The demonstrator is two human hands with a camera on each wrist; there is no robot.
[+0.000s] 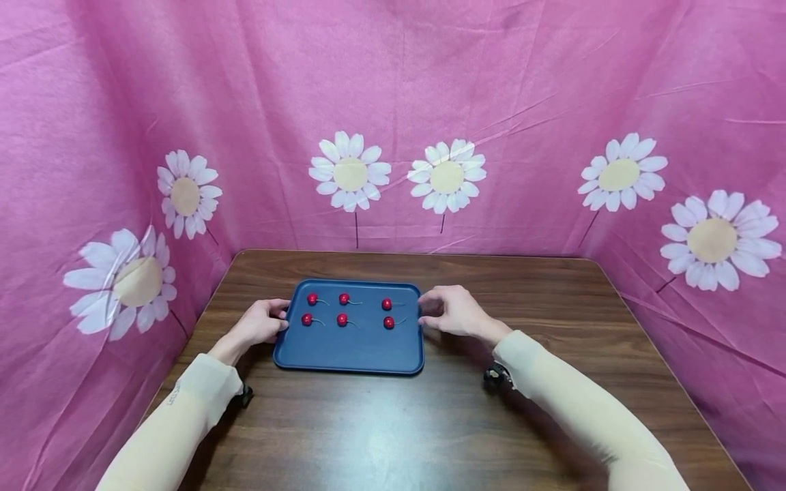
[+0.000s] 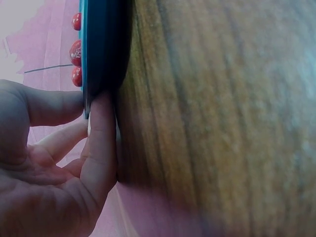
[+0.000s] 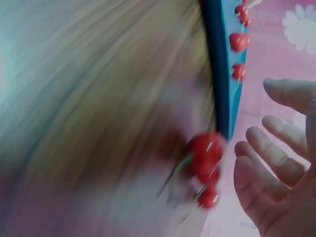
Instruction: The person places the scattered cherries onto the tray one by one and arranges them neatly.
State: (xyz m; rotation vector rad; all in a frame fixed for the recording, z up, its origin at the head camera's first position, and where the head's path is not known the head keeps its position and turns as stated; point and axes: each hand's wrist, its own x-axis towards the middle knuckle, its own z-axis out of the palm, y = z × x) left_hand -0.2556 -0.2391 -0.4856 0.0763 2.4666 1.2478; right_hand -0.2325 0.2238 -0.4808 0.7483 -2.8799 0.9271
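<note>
A blue tray sits on the wooden table, carrying several red cherries with thin stems. My left hand holds its left rim; in the left wrist view the thumb presses on top of the rim and a finger lies underneath. My right hand is beside the right rim. Seen from the right wrist, its fingers are spread, with a gap between them and the tray. More cherries appear past the tray's right end in that view, blurred; the head view does not show them.
A dark brown wooden table reaches out around the tray. Pink cloth printed with white daisies hangs behind it and at both sides. Each wrist wears a black device below a cream sleeve.
</note>
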